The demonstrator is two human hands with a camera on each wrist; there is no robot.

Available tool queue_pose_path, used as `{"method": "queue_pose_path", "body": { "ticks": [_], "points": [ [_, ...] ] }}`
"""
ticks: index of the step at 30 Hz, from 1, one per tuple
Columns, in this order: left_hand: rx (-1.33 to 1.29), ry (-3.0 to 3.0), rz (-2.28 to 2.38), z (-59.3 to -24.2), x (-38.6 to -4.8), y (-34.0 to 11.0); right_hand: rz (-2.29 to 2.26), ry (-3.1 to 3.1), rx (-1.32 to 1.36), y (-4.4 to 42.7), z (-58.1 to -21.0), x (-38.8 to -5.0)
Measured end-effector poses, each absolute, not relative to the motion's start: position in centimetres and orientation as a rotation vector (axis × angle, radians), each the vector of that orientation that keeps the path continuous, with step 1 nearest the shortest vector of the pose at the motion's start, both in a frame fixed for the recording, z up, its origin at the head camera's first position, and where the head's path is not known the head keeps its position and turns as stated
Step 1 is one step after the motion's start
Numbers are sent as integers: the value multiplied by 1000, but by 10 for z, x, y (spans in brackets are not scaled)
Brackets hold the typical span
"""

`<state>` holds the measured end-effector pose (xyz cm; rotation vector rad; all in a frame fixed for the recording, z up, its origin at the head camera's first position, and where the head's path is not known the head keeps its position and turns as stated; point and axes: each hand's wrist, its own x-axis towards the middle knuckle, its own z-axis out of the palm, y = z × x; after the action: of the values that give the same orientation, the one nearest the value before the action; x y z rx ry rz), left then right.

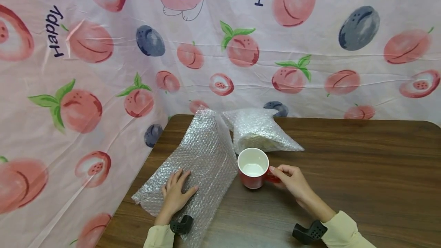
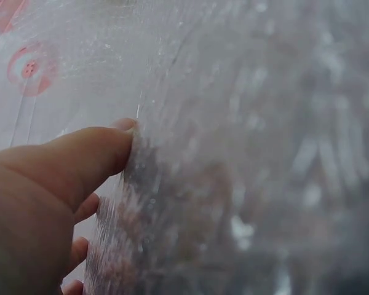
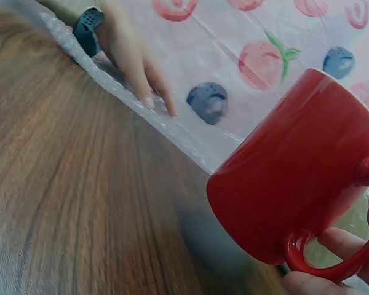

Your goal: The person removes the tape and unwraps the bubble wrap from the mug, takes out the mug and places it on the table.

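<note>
A red mug [image 1: 253, 181] with a white inside is held by its handle in my right hand [image 1: 294, 185], thumb and fingers pinching the handle. The right wrist view shows the mug [image 3: 295, 166] tilted, its base off the wooden surface, with the fingers [image 3: 341, 243] at the handle. My left hand [image 1: 175, 198] rests with spread fingers on a sheet of bubble wrap [image 1: 206, 163] just left of the mug. In the left wrist view, the thumb [image 2: 92, 153] touches the wrap [image 2: 234, 123], which fills much of that view.
Behind the mug lies a bubble-wrapped bundle [image 1: 258, 129], close to the sheet's far end. The brown wooden table [image 1: 372, 163] extends to the right. A fruit-patterned cloth [image 1: 206, 18] hangs behind the table and along its left side.
</note>
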<state>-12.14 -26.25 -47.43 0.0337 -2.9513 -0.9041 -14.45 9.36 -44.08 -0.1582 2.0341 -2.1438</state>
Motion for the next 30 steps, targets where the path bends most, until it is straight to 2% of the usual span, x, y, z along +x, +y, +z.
{"method": "queue_pose_path", "body": {
  "ticks": [5, 10, 17, 23, 30],
  "points": [
    [49, -2981, -915, -473, -122, -261, -2186, 2012, -84, 116, -470, -154],
    [65, -2986, -912, -471, -122, -261, -2220, 1996, 34, 134, -481, -156],
    [65, -2986, -915, -472, -122, -261, -2209, 2043, 95, 155, -477, -153],
    [72, -2983, -912, -473, -122, -261, -2202, 2047, -16, 173, -474, -148],
    [43, -2948, -892, -475, -121, -262, -2213, 2061, 95, 189, -479, -149]
  ]
}}
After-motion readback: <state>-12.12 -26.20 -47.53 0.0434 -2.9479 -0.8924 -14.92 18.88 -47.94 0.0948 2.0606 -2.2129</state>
